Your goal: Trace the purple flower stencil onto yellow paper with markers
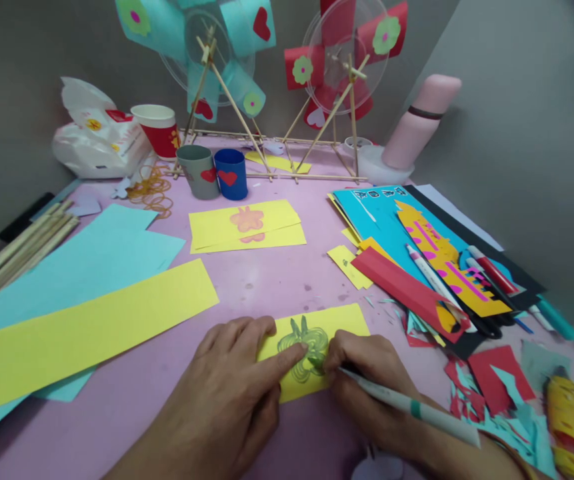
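Note:
A yellow paper card (351, 319) lies in front of me, bearing a green butterfly-like drawing (301, 337) of looping strokes. My left hand (229, 383) rests on the card's left side, holding nothing, its index finger stretched across the drawing. Pinched in my right hand (374, 377) is a white marker (429, 415) with a green band. Its tip is hidden behind the fingers, close to the drawing's right side. Farther back, two overlapping yellow cards (207, 230) carry an orange butterfly-like shape.
Left are a long yellow strip (117, 320), light blue sheets (117, 230) and wooden sticks (27, 250). Behind stand paper cups (231, 175) and two stick-framed wheels (349, 73). Right are coloured papers (374, 220), markers, red and teal scraps (501, 380) and a pink bottle (419, 127).

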`<state>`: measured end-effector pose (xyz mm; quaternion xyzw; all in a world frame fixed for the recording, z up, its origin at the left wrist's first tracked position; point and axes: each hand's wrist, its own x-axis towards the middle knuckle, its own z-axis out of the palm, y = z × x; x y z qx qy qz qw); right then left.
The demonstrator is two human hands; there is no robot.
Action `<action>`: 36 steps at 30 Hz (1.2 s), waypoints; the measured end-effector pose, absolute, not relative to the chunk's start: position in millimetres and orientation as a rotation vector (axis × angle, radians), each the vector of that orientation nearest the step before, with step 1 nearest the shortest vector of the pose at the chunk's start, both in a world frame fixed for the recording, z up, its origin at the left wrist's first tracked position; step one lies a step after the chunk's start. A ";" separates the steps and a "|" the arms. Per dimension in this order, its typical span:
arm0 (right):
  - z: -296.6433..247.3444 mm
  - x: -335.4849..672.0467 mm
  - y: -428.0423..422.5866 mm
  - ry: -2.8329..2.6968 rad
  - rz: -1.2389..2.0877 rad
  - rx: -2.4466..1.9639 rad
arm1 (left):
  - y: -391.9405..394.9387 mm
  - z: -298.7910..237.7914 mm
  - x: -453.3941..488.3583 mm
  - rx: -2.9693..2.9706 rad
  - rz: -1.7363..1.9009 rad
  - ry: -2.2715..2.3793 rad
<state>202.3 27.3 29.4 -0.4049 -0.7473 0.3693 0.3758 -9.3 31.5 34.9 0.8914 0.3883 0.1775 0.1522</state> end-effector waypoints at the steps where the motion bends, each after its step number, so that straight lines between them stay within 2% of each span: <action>1: 29.1 202.2 27.2 -1.913 0.949 -1.035 | 31.2 34.7 -9.6 2.562 0.515 1.112; 36: 33.5 204.5 26.1 -1.822 1.020 -1.051 | 31.6 35.6 -9.2 2.563 0.518 1.140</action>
